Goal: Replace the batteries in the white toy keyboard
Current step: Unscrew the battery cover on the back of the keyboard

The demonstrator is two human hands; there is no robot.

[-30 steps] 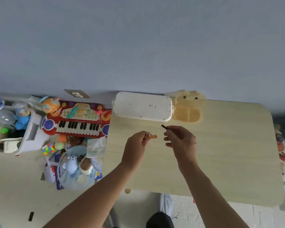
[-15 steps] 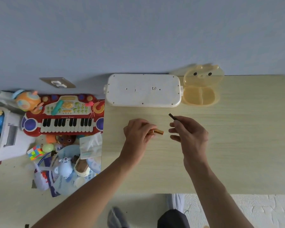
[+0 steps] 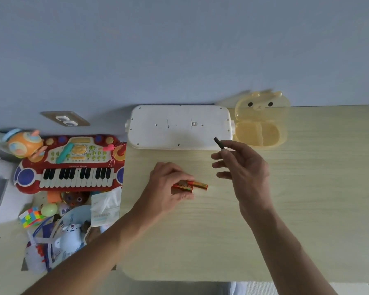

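The white toy keyboard lies face down at the far edge of the light wooden table, its back cover with the battery hatch facing up. My left hand rests low on the table with its fingers closed on two red and gold batteries, whose ends stick out to the right. My right hand hovers just in front of the keyboard's right end, pinching a thin dark tool that points up and to the left.
An open yellow bear-shaped case stands right of the keyboard. Left of the table, on the floor, lie a red toy piano, an orange toy, a colour cube and other clutter. A wall socket sits above them.
The view has tilted down and drawn closer. My left hand has lowered the batteries onto the table, and my right hand has moved apart from it toward the keyboard's right end.
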